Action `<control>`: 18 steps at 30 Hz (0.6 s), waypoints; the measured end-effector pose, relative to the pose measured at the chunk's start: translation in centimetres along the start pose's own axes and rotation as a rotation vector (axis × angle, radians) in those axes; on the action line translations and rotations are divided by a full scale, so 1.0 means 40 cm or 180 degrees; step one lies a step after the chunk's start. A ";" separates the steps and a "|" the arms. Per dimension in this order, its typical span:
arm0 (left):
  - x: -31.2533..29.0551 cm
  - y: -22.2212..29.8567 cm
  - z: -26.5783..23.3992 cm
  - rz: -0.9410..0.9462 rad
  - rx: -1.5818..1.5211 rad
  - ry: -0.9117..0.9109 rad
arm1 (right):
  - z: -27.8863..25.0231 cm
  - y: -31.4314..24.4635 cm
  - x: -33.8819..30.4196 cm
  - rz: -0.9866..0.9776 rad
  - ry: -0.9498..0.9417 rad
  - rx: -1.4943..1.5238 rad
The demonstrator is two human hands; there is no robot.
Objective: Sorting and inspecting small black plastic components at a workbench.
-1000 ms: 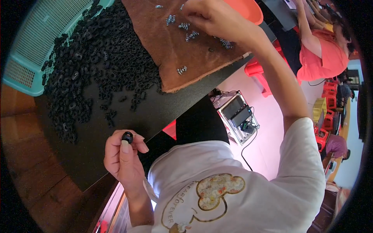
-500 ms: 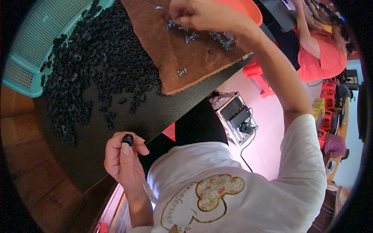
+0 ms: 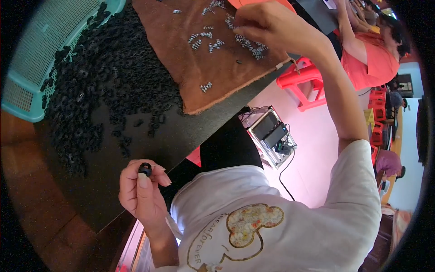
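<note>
Between the thumb and fingers of my left hand (image 3: 144, 192) is a small black plastic cord lock piece (image 3: 145, 169), held near the table's front edge with its round opening facing up. My right hand (image 3: 276, 29) reaches over a brown cloth (image 3: 181, 59), its fingers bent together in a pinch beside a cluster of small metal springs (image 3: 253, 49). Whatever the pinch may hold is hidden. More loose springs (image 3: 206, 87) lie scattered on the cloth. A large heap of similar black plastic pieces (image 3: 118, 68) spreads over the dark table left of the cloth.
A teal plastic basket (image 3: 22, 97) lies at the far left against the heap. An orange tray (image 3: 285, 4) sits beyond the cloth. Right of the table are a red stool (image 3: 301, 81), a metal-framed box with devices and cables (image 3: 272, 133), and a person in a coral shirt (image 3: 369, 65).
My right hand has moved right across the cloth, from the left springs toward the right cluster. The left hand keeps the black piece. The view has shifted slightly.
</note>
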State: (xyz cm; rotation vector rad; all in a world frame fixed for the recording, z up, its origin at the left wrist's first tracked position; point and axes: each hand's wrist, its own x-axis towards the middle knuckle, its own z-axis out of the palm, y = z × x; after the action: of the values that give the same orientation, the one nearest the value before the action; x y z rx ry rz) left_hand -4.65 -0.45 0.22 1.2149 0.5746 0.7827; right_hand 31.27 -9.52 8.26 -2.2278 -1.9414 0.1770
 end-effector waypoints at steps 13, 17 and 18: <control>-0.001 0.004 0.004 0.0024 0.0039 -0.0017 | 0.046 -0.001 -0.004 0.0113 0.0717 0.1222; -0.002 -0.002 -0.006 0.0033 0.0062 0.0008 | -0.051 -0.106 0.040 0.1278 -0.0624 0.1749; 0.000 -0.004 -0.008 0.0075 0.0089 -0.0034 | -0.027 -0.078 0.048 0.1271 -0.0632 0.1754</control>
State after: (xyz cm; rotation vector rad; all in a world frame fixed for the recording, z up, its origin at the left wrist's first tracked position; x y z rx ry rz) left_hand -4.85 -0.27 -0.03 1.2529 0.5649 0.7899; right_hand 28.74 -7.29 10.04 -2.2232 -1.2741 0.8960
